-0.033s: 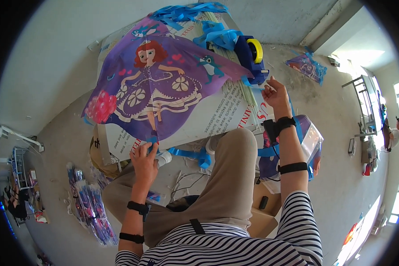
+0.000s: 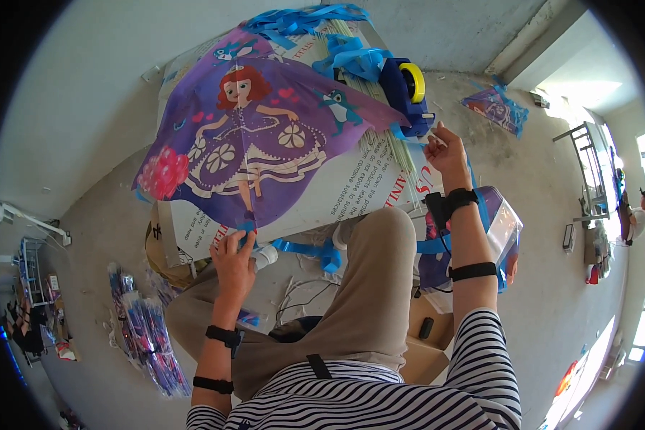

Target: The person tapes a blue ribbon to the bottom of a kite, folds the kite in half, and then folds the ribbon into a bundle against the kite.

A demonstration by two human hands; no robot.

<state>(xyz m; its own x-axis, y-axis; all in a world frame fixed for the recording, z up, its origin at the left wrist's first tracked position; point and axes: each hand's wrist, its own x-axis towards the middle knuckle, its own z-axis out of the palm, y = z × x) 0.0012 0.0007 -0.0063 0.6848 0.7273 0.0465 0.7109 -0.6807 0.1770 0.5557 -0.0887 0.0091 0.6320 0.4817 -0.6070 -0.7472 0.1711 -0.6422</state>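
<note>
A purple kite (image 2: 247, 136) printed with a red-haired princess lies spread over a white board (image 2: 369, 179). At the kite's near tip, where a bit of blue ribbon (image 2: 245, 226) shows, my left hand (image 2: 233, 259) pinches the kite between thumb and fingers. My right hand (image 2: 448, 154) is raised just in front of a dark blue tape dispenser (image 2: 401, 93) with a yellow-cored roll. Its fingers are curled with the thumb side up, and whatever they may hold is too small to make out. The kite's right corner reaches to the dispenser's base.
Blue ribbons (image 2: 358, 61) and thin pale sticks (image 2: 408, 158) lie at the board's far and right sides. A blue ribbon strip (image 2: 326, 256) hangs by my knee. Bundled kites (image 2: 150, 344) are on the floor at left, a cardboard box (image 2: 426, 351) near my right side, another kite (image 2: 496, 109) at far right.
</note>
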